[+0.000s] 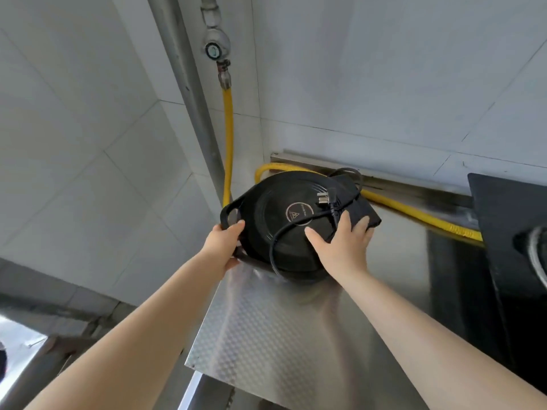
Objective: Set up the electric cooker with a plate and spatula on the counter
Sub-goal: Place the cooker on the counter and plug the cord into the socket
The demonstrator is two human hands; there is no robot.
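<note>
Cooker [284, 229], black and round, sits at the far left corner of the steel surface [266, 335], close to the tiled wall [88, 113] and partly overhanging the left edge. It looks tilted, its left side raised, though whether it rests fully on the surface cannot be told. Its black power cord [291, 229] lies looped across the top, with the plug [324, 198] resting near the far rim, prongs showing. A round label [299, 214] marks the middle of the top. The left hand [225, 244] grips the loop handle [229, 213] on the cooker's left side, thumb over it and fingers curled beneath. The right hand [346, 241] lies spread and flat on the top right of the cooker, fingers apart, pressing on the body and touching the cord. The two hands are apart, one on each side. A yellow hose [228, 143] drops from a valve [216, 47] on the wall, passes behind the cooker and runs right along the back of the surface toward a black stove [509, 232] at the right edge.
</note>
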